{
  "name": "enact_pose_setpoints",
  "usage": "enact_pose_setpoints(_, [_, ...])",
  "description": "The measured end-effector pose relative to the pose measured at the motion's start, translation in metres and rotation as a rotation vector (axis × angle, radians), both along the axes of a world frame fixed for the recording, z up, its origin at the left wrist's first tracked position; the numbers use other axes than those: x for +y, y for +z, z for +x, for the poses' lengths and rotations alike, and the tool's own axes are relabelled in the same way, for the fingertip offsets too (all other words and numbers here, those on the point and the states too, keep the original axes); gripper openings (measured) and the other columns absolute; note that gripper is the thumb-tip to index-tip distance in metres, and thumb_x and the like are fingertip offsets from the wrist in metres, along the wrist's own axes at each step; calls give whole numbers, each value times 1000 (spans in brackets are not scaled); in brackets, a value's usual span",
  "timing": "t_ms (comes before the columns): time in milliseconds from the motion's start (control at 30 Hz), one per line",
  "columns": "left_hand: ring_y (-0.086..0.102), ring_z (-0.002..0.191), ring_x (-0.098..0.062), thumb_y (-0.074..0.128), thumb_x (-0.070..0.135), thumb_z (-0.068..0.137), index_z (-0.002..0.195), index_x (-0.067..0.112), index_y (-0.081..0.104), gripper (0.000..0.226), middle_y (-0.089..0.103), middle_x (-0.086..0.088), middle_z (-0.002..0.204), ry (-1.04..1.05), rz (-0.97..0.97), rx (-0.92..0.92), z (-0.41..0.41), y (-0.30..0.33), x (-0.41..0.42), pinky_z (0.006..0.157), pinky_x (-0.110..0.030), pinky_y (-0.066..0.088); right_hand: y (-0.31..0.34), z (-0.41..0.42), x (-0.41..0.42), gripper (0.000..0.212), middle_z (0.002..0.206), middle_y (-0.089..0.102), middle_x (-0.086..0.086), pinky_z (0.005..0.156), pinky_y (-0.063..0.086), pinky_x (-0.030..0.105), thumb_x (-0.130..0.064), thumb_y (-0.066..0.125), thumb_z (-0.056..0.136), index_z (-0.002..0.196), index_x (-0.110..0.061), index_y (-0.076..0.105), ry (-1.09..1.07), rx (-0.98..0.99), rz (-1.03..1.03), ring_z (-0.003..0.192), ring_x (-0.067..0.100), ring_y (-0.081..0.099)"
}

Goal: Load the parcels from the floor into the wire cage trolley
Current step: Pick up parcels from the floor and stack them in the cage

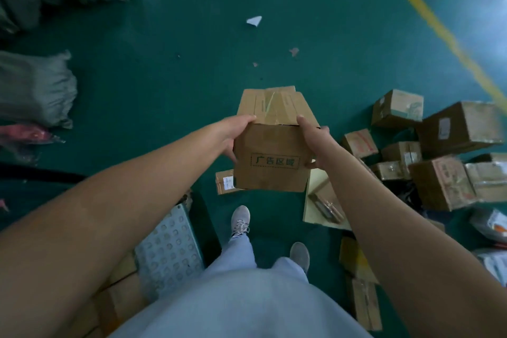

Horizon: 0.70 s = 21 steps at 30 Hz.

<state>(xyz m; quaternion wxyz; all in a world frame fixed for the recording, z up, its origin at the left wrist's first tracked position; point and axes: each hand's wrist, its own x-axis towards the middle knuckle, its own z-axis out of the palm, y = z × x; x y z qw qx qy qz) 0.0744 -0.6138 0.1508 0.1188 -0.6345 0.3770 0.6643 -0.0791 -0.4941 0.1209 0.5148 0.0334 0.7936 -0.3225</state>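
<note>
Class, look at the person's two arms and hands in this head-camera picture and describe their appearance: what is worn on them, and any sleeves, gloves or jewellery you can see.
Both the left hand and the right hand are bare, with no gloves. No rings, watch or wristband show. The forearms are uncovered up to the frame's edge, so no sleeves appear. Fingers are short-nailed as far as the blur allows; no markings are visible.

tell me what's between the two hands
In the head view, only the cardboard box lies between them: the left hand grips its left side and the right hand its right, lifted above the floor.
</note>
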Motion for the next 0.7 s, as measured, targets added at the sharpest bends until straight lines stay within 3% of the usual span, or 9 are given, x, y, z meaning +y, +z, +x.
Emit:
enact_pose_setpoints(100, [55, 108, -32, 60, 57, 96, 126, 19, 51, 49, 54, -6, 124, 31, -50, 3, 29, 20, 19, 102, -64, 43, 32, 8, 10, 85, 130, 47, 7, 89, 56, 58, -70, 56, 91, 153, -29, 16, 117, 3, -30, 110, 33, 54])
enact_pose_setpoints(200, [48, 133, -36, 63, 62, 92, 135, 22, 47, 60, 48, -5, 136, 87, -65, -3, 59, 33, 56, 106, -67, 40, 60, 10, 25, 85, 142, 43, 7, 87, 57, 60, -68, 56, 92, 155, -28, 15, 277, 16, -41, 114, 32, 51])
enact_pose_setpoints(367, [56, 112, -36, 66, 60, 90, 137, 21, 47, 64, 52, -10, 134, 283, -65, 22, 101, 53, 124, 92, -60, 51, 95, 22, 61, 76, 141, 48, 7, 78, 61, 59, -73, 61, 85, 142, -28, 36, 527, -10, -67, 122, 35, 53])
enact_pose_setpoints(433, [54, 114, -39, 66, 59, 90, 138, 16, 44, 69, 52, -13, 127, 373, -82, 34, 118, 63, 154, 101, -61, 48, 108, 32, 71, 82, 140, 51, 8, 78, 61, 59, -76, 61, 82, 143, -25, 42, 656, -13, -94, 124, 35, 54])
enact_pose_setpoints(533, [54, 117, -39, 66, 60, 90, 135, 13, 45, 68, 53, -15, 119, 479, -91, 16, 144, 82, 192, 108, -58, 44, 128, 59, 79, 74, 140, 53, 10, 80, 63, 53, -74, 55, 89, 140, -21, 47, 850, 47, -85, 125, 35, 54])
enact_pose_setpoints(633, [58, 114, -38, 68, 63, 87, 139, 15, 43, 74, 55, -17, 123, 628, -94, 30, 183, 97, 235, 90, -55, 52, 144, 97, 89, 71, 144, 48, 12, 78, 64, 48, -72, 51, 93, 139, -18, 48, 1027, 116, -78, 120, 37, 55])
enact_pose_setpoints(700, [60, 105, -35, 69, 65, 85, 138, 16, 45, 76, 57, -19, 122, 668, -103, 16, 202, 102, 252, 90, -54, 51, 151, 117, 92, 73, 146, 46, 12, 75, 65, 44, -74, 50, 92, 138, -17, 48, 1099, 141, -71, 108, 37, 58])
